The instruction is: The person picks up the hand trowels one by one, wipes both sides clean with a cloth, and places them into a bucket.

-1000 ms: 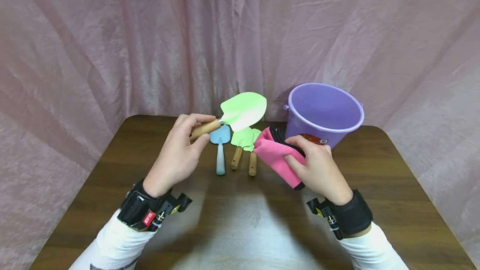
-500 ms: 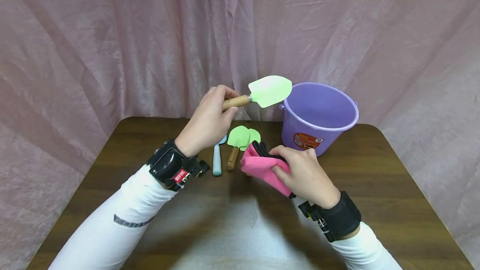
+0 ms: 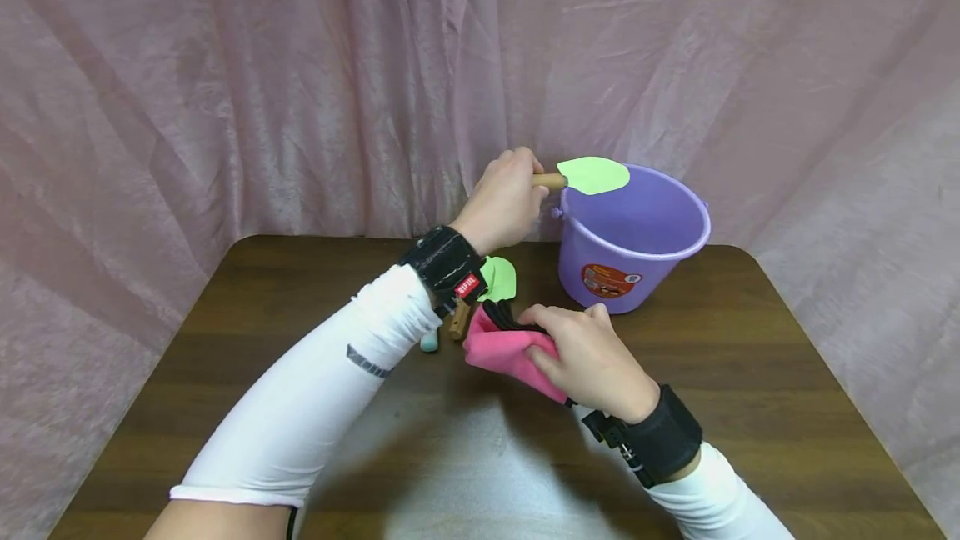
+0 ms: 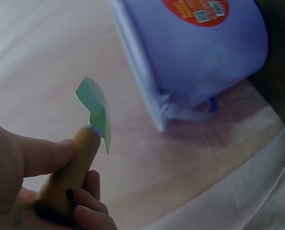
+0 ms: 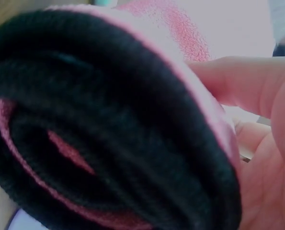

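Observation:
My left hand [image 3: 507, 200] grips the wooden handle of a hand trowel [image 3: 594, 176], thumb on top in the left wrist view. Its light green blade overlaps the left rim of a purple bucket [image 3: 611, 273] in the head view. Nearer the front, my right hand [image 3: 588, 355] pinches a folded pink cloth [image 3: 510, 357] with black edging. In the right wrist view the cloth's rolled black-edged layers [image 5: 118, 120] fill most of the frame. Behind the cloth lie green trowels [image 3: 498, 278], partly hidden by my left wrist and the cloth.
A pale blue handle [image 3: 429, 341] and a wooden handle [image 3: 459, 322] show under my left forearm on the brown table [image 3: 780, 407]. A pink curtain [image 3: 337, 90] hangs right behind the table's back edge. The bucket carries an orange label [image 3: 610, 280].
My left hand has carried the trowel right and away from me, up to the bucket's rim. My right hand, still holding the pink cloth, has shifted slightly left and toward me.

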